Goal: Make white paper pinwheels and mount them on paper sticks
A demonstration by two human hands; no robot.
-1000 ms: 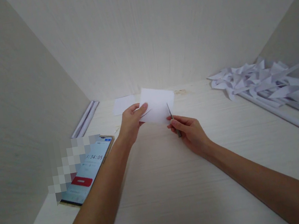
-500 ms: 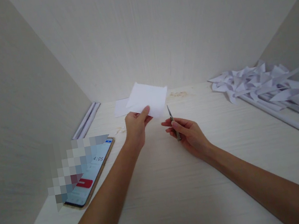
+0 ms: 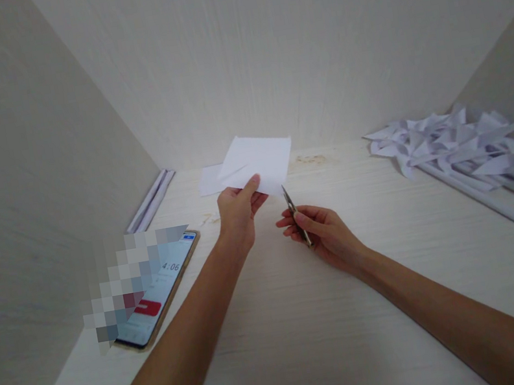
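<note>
A phone (image 3: pixel 167 289) lies at left. The left hand (image 3: pixel 237 212) pinches a sheet (image 3: pixel 261 156) above the table (image 3: pixel 283 346), thumb on top, fingers beneath. It's white, roughly square, with a slanting line near its left corner; its nearest corner points toward the tool (image 3: pixel 290 203) — slim, pointed, metallic. The tool's long axis runs away and slightly left, tip at the sheet's edge, contact unclear. The right hand (image 3: pixel 324 227) grips it, thumb against fingers — folded paper (image 3: pixel 456 143) lies beyond.

From mid-view, a lit phone (image 3: pixel 167 285) lies at 8 o'clock on the table (image 3: pixel 283 346), rolls (image 3: pixel 154 200) beside the left wall (image 3: pixel 34 157) at 9, folded papers (image 3: pixel 450 143) heaped at 3; back wall (image 3: pixel 254 55) at 12.
</note>
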